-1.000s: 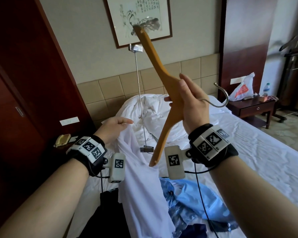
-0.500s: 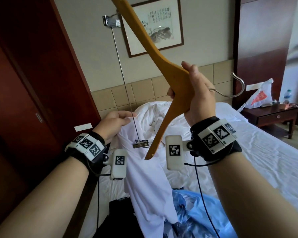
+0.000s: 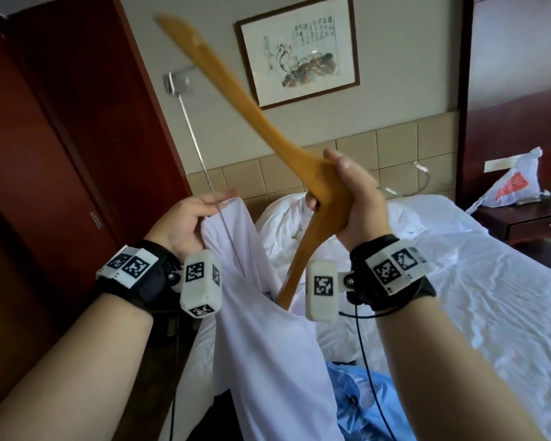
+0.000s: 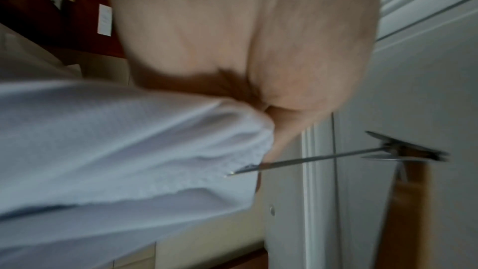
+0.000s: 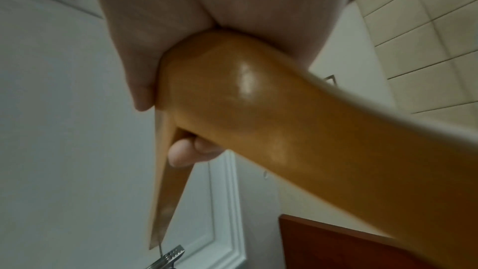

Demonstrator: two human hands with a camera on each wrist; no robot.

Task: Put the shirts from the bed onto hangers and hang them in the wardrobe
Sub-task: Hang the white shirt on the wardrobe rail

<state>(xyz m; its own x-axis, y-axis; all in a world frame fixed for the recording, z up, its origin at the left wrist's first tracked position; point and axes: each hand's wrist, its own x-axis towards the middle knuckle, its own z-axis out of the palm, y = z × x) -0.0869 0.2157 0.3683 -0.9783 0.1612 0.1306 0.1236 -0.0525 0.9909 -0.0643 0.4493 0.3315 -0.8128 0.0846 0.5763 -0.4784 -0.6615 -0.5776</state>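
left hand (image 3: pixel 185 218) pinches limp white cotton shirt (image 3: pixel 268 338) collar | right hand (image 3: pixel 353 205) grips stiff curved wooden hanger (image 3: pixel 261 122) neck | fabric likely slips

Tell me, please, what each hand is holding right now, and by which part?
The right hand grips the wooden hanger at its centre, where the arms meet by the hook. The left hand holds the white shirt by its top edge.
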